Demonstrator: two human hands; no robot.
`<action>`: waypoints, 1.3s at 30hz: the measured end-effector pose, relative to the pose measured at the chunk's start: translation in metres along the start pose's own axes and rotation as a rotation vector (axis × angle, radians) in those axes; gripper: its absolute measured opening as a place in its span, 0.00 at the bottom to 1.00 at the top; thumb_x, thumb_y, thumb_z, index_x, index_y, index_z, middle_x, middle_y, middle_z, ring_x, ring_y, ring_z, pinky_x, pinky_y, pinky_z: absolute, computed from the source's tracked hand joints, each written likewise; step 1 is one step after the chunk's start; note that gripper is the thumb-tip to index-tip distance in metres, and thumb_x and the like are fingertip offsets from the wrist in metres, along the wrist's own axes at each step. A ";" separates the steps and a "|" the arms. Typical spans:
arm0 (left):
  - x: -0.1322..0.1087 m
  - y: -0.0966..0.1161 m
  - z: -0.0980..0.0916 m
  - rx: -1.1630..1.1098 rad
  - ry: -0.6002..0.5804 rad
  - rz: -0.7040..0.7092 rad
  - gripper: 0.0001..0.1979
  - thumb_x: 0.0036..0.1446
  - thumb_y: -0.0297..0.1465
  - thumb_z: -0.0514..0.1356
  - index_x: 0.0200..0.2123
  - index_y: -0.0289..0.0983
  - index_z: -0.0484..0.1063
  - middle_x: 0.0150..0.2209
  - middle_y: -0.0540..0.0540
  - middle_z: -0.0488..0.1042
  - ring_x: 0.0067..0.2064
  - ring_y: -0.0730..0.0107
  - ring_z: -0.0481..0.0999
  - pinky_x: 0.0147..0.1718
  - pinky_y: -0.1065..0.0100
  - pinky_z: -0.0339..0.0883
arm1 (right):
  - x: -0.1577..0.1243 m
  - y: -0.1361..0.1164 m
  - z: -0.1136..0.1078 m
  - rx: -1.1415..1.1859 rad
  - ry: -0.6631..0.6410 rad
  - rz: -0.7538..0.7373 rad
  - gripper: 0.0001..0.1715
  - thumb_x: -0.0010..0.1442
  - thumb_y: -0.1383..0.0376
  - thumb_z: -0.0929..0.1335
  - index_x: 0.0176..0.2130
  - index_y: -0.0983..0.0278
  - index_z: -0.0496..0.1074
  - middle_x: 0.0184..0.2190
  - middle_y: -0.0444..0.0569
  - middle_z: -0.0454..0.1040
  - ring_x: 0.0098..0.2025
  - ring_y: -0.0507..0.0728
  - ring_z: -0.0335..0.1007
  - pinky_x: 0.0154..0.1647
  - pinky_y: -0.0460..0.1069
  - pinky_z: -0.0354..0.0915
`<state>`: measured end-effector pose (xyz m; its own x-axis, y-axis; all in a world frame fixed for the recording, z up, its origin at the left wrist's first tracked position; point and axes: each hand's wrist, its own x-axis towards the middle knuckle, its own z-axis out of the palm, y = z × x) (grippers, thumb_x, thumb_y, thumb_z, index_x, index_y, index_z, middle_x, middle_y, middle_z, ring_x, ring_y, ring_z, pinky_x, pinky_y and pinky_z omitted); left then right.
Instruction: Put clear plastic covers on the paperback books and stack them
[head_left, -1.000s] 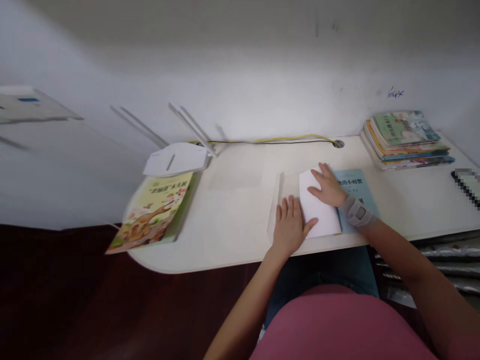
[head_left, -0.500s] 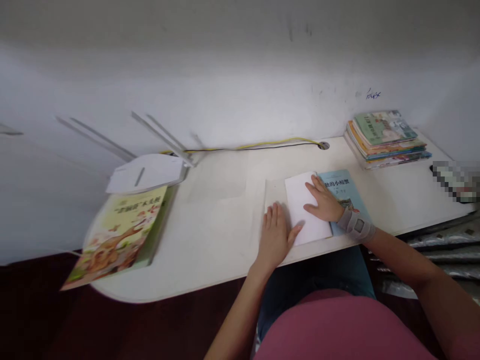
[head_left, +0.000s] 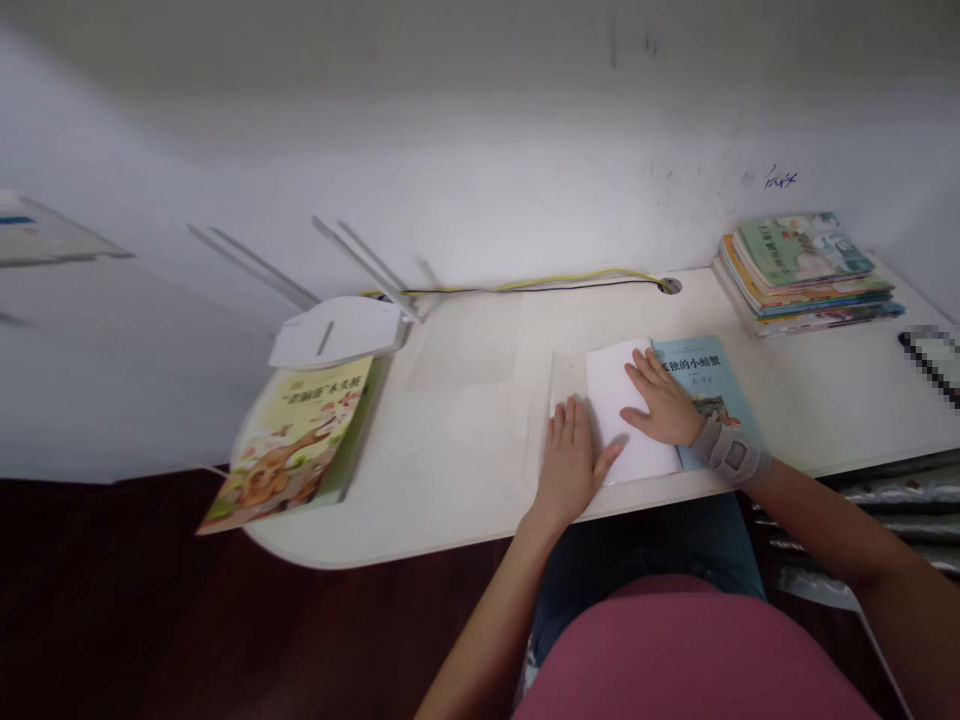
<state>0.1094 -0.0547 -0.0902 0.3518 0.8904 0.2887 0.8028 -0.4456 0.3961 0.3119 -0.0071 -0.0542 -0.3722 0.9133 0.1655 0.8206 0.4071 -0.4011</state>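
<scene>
A blue picture book with Chinese characters on its front lies near the table's front edge. Beside it, partly over its left side, is a blank white page; whether it is bound to the book I cannot tell. My right hand rests with spread fingers across the page's right edge and the blue cover, a grey strap around its wrist. Lying flat, my left hand has its thumb on the page's lower left. Its fingers touch a thin, see-through sheet that sticks out on the left.
On the white table, a yellow-green book overhangs the left end, on top of another book. Behind it stands a white router with antennas. At the right are a stack of books and a phone. Cables run along the wall.
The view has swung left, so everything sits further right in the picture. Both hands keep about the same place on the page and sheet.
</scene>
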 end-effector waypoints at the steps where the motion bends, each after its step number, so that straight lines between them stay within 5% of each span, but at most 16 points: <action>1: 0.000 0.000 0.000 0.000 -0.002 -0.005 0.40 0.61 0.50 0.45 0.65 0.27 0.42 0.64 0.23 0.50 0.66 0.42 0.43 0.58 0.40 0.50 | 0.000 0.001 0.001 0.010 0.014 0.009 0.40 0.56 0.58 0.65 0.62 0.76 0.55 0.67 0.64 0.44 0.69 0.66 0.31 0.65 0.62 0.43; 6: 0.000 0.002 0.001 0.005 0.005 -0.012 0.40 0.60 0.51 0.46 0.65 0.28 0.42 0.64 0.24 0.49 0.66 0.42 0.43 0.58 0.40 0.50 | 0.001 -0.001 0.008 0.068 0.096 0.076 0.39 0.56 0.62 0.64 0.63 0.73 0.54 0.68 0.61 0.39 0.69 0.66 0.30 0.65 0.63 0.44; 16: -0.001 0.003 -0.001 0.025 -0.015 0.005 0.40 0.61 0.50 0.45 0.65 0.26 0.40 0.64 0.23 0.48 0.66 0.41 0.40 0.58 0.40 0.50 | 0.005 -0.021 0.010 0.008 0.036 0.047 0.41 0.53 0.67 0.65 0.61 0.83 0.53 0.66 0.70 0.42 0.68 0.68 0.29 0.67 0.60 0.39; 30: -0.007 0.005 -0.008 -0.055 0.098 -0.090 0.36 0.62 0.46 0.48 0.66 0.33 0.40 0.65 0.28 0.49 0.67 0.46 0.38 0.59 0.39 0.46 | 0.003 0.002 0.016 0.233 0.142 0.093 0.36 0.62 0.60 0.58 0.65 0.72 0.47 0.67 0.61 0.44 0.68 0.61 0.36 0.66 0.60 0.44; 39: -0.021 -0.012 -0.012 -0.167 0.099 -0.159 0.36 0.63 0.45 0.47 0.66 0.32 0.39 0.65 0.26 0.47 0.67 0.46 0.42 0.59 0.40 0.50 | -0.012 -0.008 0.011 -0.056 0.033 -0.030 0.40 0.65 0.54 0.55 0.65 0.77 0.44 0.67 0.65 0.42 0.68 0.64 0.35 0.66 0.62 0.45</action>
<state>0.0862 -0.0693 -0.0910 0.1721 0.9407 0.2924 0.7504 -0.3175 0.5797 0.3047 -0.0216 -0.0629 -0.3831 0.9002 0.2069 0.8326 0.4336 -0.3447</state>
